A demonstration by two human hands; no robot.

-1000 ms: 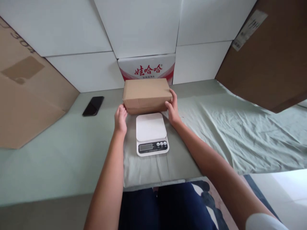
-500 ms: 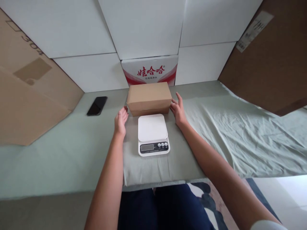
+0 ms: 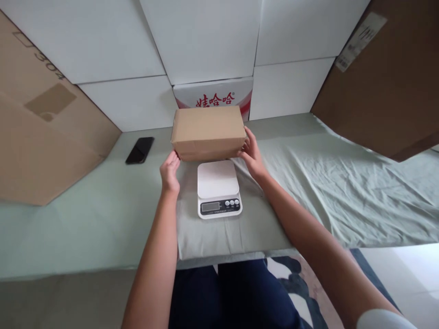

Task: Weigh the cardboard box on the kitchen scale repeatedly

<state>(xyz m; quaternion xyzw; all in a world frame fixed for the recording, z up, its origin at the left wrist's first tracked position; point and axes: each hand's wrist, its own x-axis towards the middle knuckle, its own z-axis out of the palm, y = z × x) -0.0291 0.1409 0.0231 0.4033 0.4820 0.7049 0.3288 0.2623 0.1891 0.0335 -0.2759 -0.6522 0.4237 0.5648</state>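
Observation:
A plain brown cardboard box [image 3: 207, 130] is held between both hands, raised slightly just behind a small white digital kitchen scale [image 3: 218, 188]. My left hand [image 3: 169, 172] presses against the box's lower left corner. My right hand [image 3: 253, 154] grips its right end. The scale sits on a green cloth-covered surface [image 3: 103, 214], its platform bare, its display and three buttons facing me.
A black phone [image 3: 140, 150] lies left of the box. Behind it stands a white carton with red lettering [image 3: 214, 95] among stacked white boxes [image 3: 202, 41]. Large brown cardboard sheets lean at the left [image 3: 41, 132] and right [image 3: 387, 87]. The cloth is wrinkled at right.
Half a second ago both hands were open beside the box resting on the surface. Now they have closed in on its ends, and the box sits higher and nearer to me.

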